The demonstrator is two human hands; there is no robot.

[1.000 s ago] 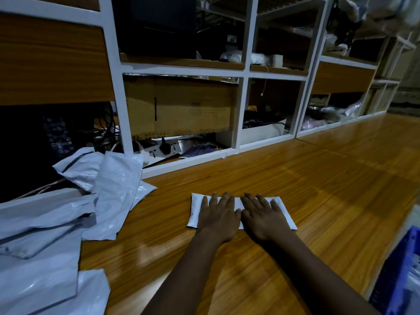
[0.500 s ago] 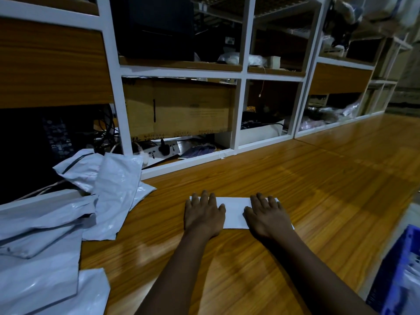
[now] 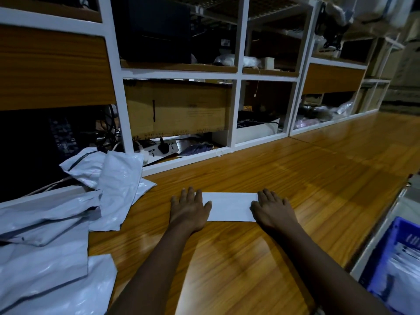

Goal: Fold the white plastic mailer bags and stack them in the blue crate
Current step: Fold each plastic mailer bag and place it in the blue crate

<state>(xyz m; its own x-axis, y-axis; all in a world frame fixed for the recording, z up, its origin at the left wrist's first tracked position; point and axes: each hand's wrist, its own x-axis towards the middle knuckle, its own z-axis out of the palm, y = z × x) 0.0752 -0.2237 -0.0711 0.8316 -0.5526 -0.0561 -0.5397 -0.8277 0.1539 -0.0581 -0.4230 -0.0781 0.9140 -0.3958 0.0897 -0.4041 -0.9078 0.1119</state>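
A folded white mailer bag [image 3: 229, 206] lies flat on the wooden table [image 3: 306, 183] as a narrow strip. My left hand [image 3: 189, 209] presses flat on its left end, fingers straight. My right hand [image 3: 272, 209] presses flat on its right end, covering that end. A pile of unfolded white mailer bags [image 3: 56, 214] lies at the table's left. The blue crate [image 3: 395, 260] sits low at the right edge, with folded white bags inside.
White-framed shelving [image 3: 236, 92] with wooden panels, a cardboard box [image 3: 177, 108], a power strip [image 3: 156, 150] and cables runs along the table's far edge. The table's right edge drops off just before the crate.
Both hands slid apart from the middle of the folded bag out to its two ends, uncovering its centre. The bag looks flatter.
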